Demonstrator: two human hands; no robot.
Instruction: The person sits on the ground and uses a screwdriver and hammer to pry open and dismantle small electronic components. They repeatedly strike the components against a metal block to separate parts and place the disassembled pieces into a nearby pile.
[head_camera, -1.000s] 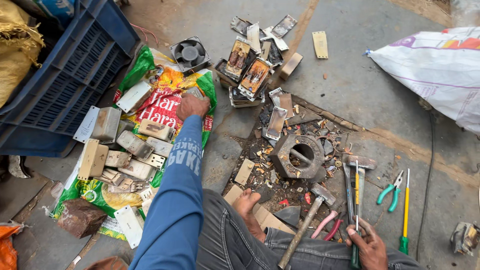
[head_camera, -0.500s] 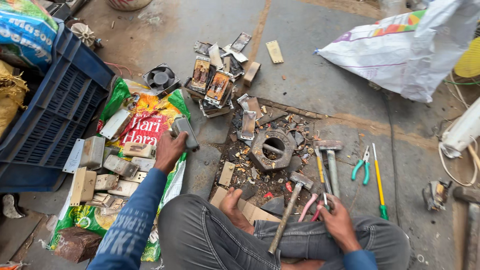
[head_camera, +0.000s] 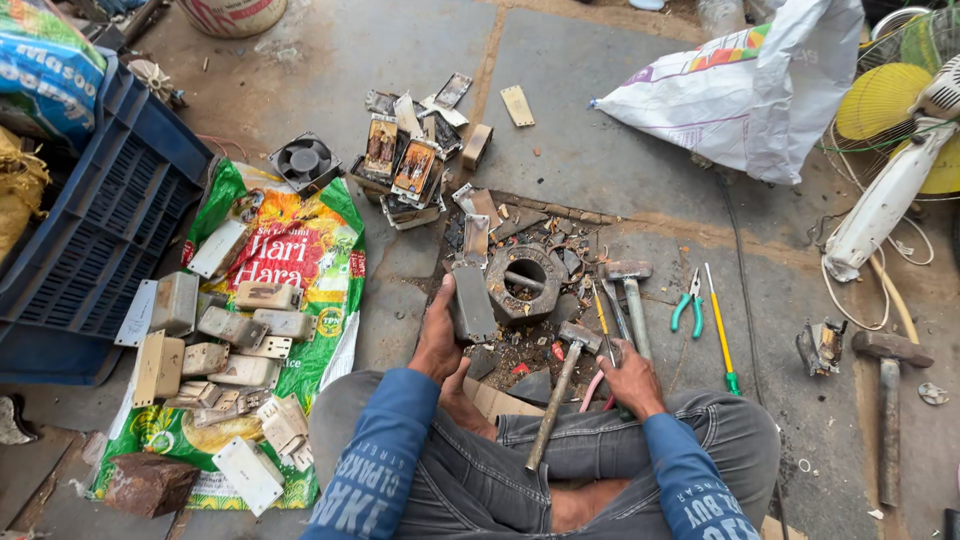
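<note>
Metal, grey and box-shaped, filled the left hand (head_camera: 440, 340): the grey metal casing (head_camera: 472, 303) was gripped upright just at nine o'clock of the heavy ring-shaped iron block (head_camera: 524, 281), touching or nearly touching its edge. A second earlier that hand had been stretched out at ten o'clock over the printed sack (head_camera: 270, 260), among the loose casings; half a second earlier it was lifting one off. The casing had thus travelled from the sack to the block, which I judged put it in place for breaking open. The right hand (head_camera: 630, 380) had stayed low at five o'clock of the block, fingers closed around the pink-handled tools there, beside the wooden-handled hammer (head_camera: 562, 385) leaning against the knee; whether it also gripped the hammer I could not tell.

Outward from there, a second hammer (head_camera: 630, 290) and green-handled pliers (head_camera: 688, 305) lay at three o'clock. The printed sack, flattened on the floor at nine o'clock, was green-edged with a red and yellow panel bearing large white lettering, and carried a scatter of pale casings. A blue plastic crate (head_camera: 95, 230) stood beyond it. At one o'clock lay a bulging white woven bag (head_camera: 740, 95) with coloured print along its upper edge.
</note>
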